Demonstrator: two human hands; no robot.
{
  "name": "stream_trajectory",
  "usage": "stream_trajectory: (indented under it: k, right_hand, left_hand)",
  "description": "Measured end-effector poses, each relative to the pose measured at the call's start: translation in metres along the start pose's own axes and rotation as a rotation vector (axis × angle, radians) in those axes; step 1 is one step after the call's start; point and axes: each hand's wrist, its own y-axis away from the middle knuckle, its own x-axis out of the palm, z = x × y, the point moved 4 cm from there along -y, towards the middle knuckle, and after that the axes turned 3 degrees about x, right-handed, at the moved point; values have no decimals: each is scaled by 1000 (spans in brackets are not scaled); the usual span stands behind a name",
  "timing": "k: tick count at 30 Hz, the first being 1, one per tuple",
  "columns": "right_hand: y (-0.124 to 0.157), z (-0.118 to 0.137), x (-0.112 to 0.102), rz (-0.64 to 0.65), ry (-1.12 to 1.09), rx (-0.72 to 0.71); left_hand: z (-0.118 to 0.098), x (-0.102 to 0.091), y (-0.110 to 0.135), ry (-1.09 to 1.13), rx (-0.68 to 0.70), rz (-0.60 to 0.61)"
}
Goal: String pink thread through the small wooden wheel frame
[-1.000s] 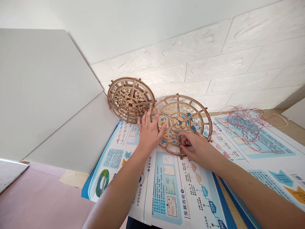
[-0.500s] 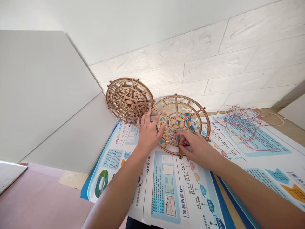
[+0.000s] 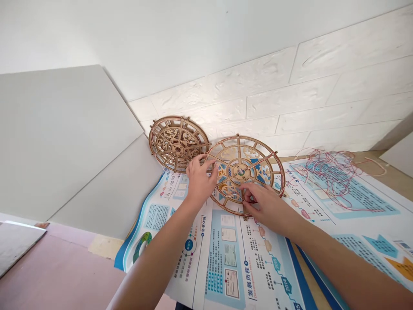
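Observation:
A round wooden openwork wheel (image 3: 239, 172), with spokes, scroll cutouts and wire along its rim, stands tilted in front of me. My left hand (image 3: 200, 176) is at its left rim, fingers bent and thumb close to them, closed on the edge. My right hand (image 3: 263, 202) is low on the same wheel, its thumb and index finger curled together at a thin pale wire (image 3: 227, 191) that crosses the lower openings. The fingertips are partly hidden behind the knuckles.
A second, darker stack of wooden wheels (image 3: 177, 144) leans at the wall on the left. Tangled red and white wire (image 3: 335, 174) lies on the right. Printed posters (image 3: 232, 258) cover the table. White brick-patterned wall (image 3: 264, 103) rises behind, with a grey panel (image 3: 80, 142) at left.
My left hand's spread fingers have drawn in at the wheel's left rim. My right hand stays at the lower part. The camera view has shifted slightly.

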Motion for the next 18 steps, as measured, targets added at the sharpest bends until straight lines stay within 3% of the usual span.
stream_trajectory:
  k: [3, 13, 18]
  right_hand:
    - [0, 2, -2, 7, 1, -4]
    - [5, 7, -9, 15, -4, 14]
    - [8, 8, -13, -8, -6, 5]
  left_hand:
    - [-3, -4, -10, -25, 1, -14]
    - [-21, -5, -32, -174, 112, 98]
    - [-27, -12, -31, -155, 49, 83]
